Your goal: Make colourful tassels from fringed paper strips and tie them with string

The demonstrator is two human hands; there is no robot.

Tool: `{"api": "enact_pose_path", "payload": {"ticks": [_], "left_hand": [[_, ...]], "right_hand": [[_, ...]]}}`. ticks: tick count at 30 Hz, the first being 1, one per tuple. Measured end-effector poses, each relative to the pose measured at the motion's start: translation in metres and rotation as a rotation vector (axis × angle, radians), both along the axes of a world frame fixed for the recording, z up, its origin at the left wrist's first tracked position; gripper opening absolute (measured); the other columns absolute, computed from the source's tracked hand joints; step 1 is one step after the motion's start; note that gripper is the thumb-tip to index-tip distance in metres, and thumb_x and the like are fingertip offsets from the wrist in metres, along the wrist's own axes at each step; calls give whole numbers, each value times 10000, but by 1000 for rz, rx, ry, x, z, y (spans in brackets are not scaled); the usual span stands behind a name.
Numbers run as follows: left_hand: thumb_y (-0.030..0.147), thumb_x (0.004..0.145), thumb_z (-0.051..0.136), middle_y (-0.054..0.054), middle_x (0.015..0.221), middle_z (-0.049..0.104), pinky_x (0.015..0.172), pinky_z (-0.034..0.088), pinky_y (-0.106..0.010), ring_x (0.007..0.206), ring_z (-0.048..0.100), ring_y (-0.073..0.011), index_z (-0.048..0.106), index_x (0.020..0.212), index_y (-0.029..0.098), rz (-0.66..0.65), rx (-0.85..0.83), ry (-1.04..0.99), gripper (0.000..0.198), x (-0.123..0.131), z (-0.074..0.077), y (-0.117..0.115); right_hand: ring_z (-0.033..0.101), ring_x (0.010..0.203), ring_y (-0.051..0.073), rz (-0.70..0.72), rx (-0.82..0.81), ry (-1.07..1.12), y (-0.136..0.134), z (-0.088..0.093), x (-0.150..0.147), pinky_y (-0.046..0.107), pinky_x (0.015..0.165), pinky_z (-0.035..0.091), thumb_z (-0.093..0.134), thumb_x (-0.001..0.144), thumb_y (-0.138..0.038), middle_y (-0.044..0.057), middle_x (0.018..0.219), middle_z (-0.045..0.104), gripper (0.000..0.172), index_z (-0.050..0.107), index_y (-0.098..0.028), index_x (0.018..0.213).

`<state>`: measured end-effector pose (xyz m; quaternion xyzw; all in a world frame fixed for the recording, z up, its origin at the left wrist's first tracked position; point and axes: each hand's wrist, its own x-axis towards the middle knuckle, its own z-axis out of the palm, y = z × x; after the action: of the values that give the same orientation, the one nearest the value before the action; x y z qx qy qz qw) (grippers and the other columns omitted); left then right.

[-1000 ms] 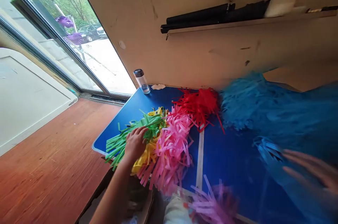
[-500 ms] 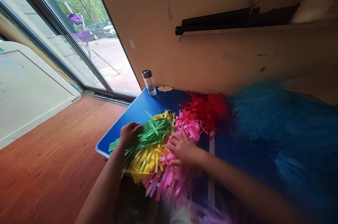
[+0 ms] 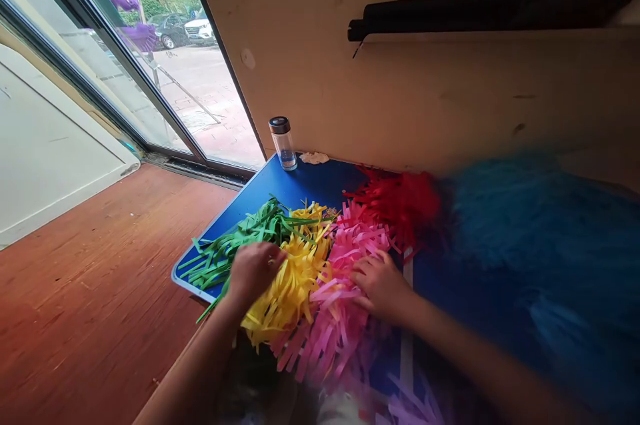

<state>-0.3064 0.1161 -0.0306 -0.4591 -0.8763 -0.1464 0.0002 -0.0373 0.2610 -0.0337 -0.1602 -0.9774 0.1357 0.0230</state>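
My left hand is over the left edge of a yellow paper fringe, its fingers curled. What they hold, if anything, is hidden behind the hand. A green paper fringe lies flat just beyond and left of that hand, some strips hanging over the table edge. With fingers apart, my right hand rests on a pink paper fringe. A red paper fringe lies beyond the pink one.
A blue table with a pale rim carries the fringes. A glass bottle with a dark lid stands at its back corner. Blue fringes, blurred, fill the right. Lilac strips lie at the front. A sliding glass door is at left.
My left hand has let go of the green fringe, which now lies spread further left, and has come to the yellow one. My right hand has shifted right across the pink strips.
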Motion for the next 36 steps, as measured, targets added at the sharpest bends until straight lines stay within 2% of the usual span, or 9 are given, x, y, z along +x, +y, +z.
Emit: {"api": "enact_pose_path", "payload": {"ticks": [4, 8, 13, 15, 20, 25, 29, 33, 36], "left_hand": [[516, 768, 651, -58, 932, 693, 917, 402, -423, 947, 606, -267, 680, 804, 242, -311, -110, -83, 278, 50, -20, -19], [303, 826, 602, -43, 1084, 697, 1099, 278, -489, 1043, 624, -229, 626, 798, 242, -336, 39, -182, 72, 61, -43, -46], [196, 755, 598, -97, 1207, 672, 1010, 387, -449, 1137, 600, -270, 605, 808, 231, -228, 91, -131, 64, 73, -53, -52], [226, 720, 630, -114, 1185, 677, 938, 421, -439, 1101, 617, -290, 623, 876, 225, -194, 58, -113, 157, 77, -50, -48], [363, 742, 655, -50, 1000, 718, 851, 420, -392, 872, 665, -220, 518, 1300, 216, -125, -18, -208, 593, 73, -41, -39], [397, 754, 678, -46, 839, 718, 899, 395, -422, 888, 631, -241, 739, 837, 263, -173, -124, -235, 168, 68, -22, -49], [454, 697, 758, -51, 1124, 708, 1032, 372, -470, 1128, 575, -288, 763, 827, 315, -415, -32, -366, 190, 48, -4, -71], [355, 926, 444, -119, 1183, 685, 916, 500, -371, 1092, 628, -227, 700, 1057, 213, -235, 144, -464, 321, 25, -7, -50], [310, 784, 601, -139, 1145, 686, 836, 510, -354, 1015, 658, -243, 592, 1220, 164, -110, -3, -329, 459, 26, -22, -17]], "right_hand": [[532, 1164, 312, -30, 1, 29, -2, -1, 1, 555, 1065, 205, 584, 904, -482, 118, 1180, 675, 336, 696, -209, 1066], [529, 1155, 304, -128, -26, 240, -5, 7, -5, 508, 1023, 263, 567, 896, -408, 119, 1209, 662, 289, 691, -202, 1056], [600, 1046, 229, 318, -123, 238, -25, 14, -59, 369, 958, 364, 556, 824, -231, 79, 1126, 694, 297, 656, -187, 1100], [631, 974, 230, 342, -123, 82, -31, 11, -85, 357, 888, 406, 529, 846, -246, 78, 1053, 713, 298, 653, -171, 1107], [612, 1012, 296, 116, 67, -105, -14, -2, -119, 422, 880, 412, 501, 888, -417, 129, 1149, 666, 357, 685, -168, 1066], [608, 1013, 301, -179, 105, -113, 40, -4, -116, 418, 858, 423, 515, 853, -244, 181, 1156, 646, 327, 652, -126, 1125], [546, 1127, 312, -338, 145, 11, 51, 6, -107, 442, 911, 393, 421, 891, -192, 175, 1263, 592, 378, 582, -141, 1229], [563, 1106, 234, 68, 22, 69, 16, 4, -115, 355, 972, 369, 476, 871, -186, 98, 1165, 655, 344, 605, -185, 1189], [615, 978, 239, 217, -38, -58, -9, -6, -127, 350, 877, 426, 495, 870, -231, 110, 1067, 682, 353, 599, -143, 1196]]}}
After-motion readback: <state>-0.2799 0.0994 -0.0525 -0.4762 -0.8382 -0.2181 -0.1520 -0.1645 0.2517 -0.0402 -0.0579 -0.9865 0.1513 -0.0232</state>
